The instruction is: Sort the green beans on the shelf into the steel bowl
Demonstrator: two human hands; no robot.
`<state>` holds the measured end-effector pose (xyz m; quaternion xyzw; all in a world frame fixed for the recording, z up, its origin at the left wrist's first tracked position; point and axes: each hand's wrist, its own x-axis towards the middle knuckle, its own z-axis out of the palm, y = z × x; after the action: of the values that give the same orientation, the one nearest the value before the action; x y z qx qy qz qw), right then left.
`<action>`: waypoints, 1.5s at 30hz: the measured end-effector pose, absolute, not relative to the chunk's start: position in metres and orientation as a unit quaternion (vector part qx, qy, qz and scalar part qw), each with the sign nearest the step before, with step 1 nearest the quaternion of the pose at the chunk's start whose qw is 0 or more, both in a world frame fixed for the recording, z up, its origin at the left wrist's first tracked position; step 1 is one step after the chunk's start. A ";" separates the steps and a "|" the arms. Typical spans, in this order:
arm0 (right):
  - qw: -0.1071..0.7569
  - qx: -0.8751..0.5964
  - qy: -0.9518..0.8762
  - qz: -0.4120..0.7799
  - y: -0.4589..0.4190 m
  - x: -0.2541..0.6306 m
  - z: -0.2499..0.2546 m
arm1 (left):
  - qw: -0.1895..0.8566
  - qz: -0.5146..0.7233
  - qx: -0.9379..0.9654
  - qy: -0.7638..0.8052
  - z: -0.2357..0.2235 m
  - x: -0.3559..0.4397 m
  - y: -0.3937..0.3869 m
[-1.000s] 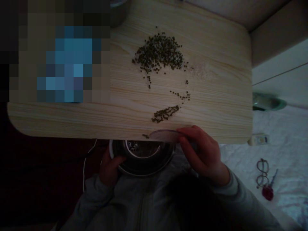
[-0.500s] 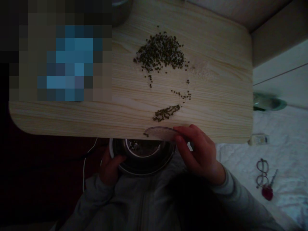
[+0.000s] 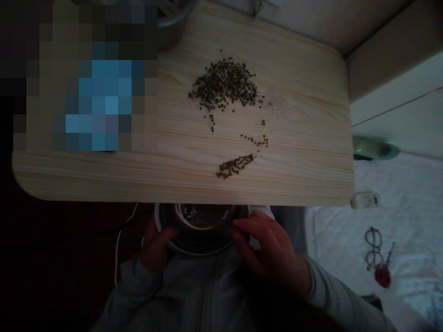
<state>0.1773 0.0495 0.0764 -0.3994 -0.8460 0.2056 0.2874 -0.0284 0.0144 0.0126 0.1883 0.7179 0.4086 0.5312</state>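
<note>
A large heap of small dark-green beans lies on the pale wooden table, and a short row of beans sits near its front edge. Below that edge my left hand grips the rim of a round metal bowl with a few beans inside. My right hand pinches a thin clear plastic scraper and holds it over the bowl's right side.
A metal pot stands at the table's far edge beside a blurred patch. To the right, a white bedcover carries spectacles, a small white device and a red item. A thin cable hangs at left.
My right hand drew the scraper off the table's front edge and down over the bowl; the few beans at the edge are gone from the table. The left hand kept hold of the bowl.
</note>
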 end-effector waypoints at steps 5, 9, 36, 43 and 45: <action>0.303 -0.448 -0.822 0.178 0.049 0.171 0.075 | 0.550 0.407 0.176 0.708 0.007 -0.029 0.011; 0.289 -0.463 -0.819 0.174 0.053 0.172 0.072 | 0.549 0.409 0.179 0.707 -0.002 -0.032 0.006; 0.284 -0.592 -0.732 0.184 0.075 0.221 0.075 | 0.537 0.336 0.236 0.737 0.000 -0.023 0.029; 0.300 -0.617 -0.709 0.164 0.080 0.228 0.071 | 0.524 0.340 0.248 0.740 0.002 -0.016 0.029; 0.302 -0.621 -0.705 0.163 0.082 0.231 0.070 | 0.523 0.323 0.246 0.749 0.002 -0.018 0.029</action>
<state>0.2313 0.0825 0.0700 -0.6207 -0.7048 0.1633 0.3021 -0.0176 0.0292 0.0020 0.2456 0.7492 0.3234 0.5232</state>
